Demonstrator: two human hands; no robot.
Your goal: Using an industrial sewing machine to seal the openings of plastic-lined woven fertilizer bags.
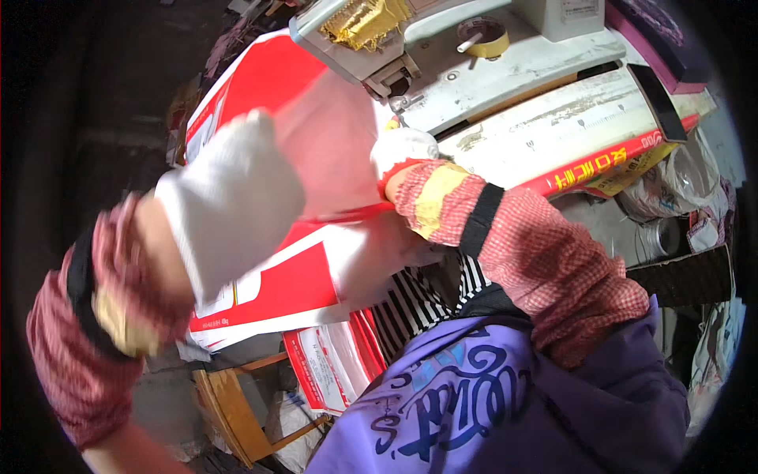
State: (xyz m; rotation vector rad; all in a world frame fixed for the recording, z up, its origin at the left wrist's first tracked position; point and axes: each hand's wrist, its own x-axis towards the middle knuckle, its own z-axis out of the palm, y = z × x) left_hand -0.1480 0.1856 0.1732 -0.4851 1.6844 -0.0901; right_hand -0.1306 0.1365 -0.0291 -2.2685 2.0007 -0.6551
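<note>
While the red-and-white woven sack is lying across the sewing machine surface, my gloved left hand is pressing flat on it, grip apart; right hand is guiding its edge under the machine head, grip state unclear. Stitching seems underway, not finished.

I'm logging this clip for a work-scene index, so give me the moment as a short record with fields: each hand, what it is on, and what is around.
left hand: white work glove, raised over the red and white sack, blurred; grip cannot be told
right hand: white glove, at the sack's upper edge by the sewing machine; grip hidden
sleeves: red checked sleeve covers on both forearms
machine top: yellow tape roll
below: wooden stool, more printed sacks
</note>
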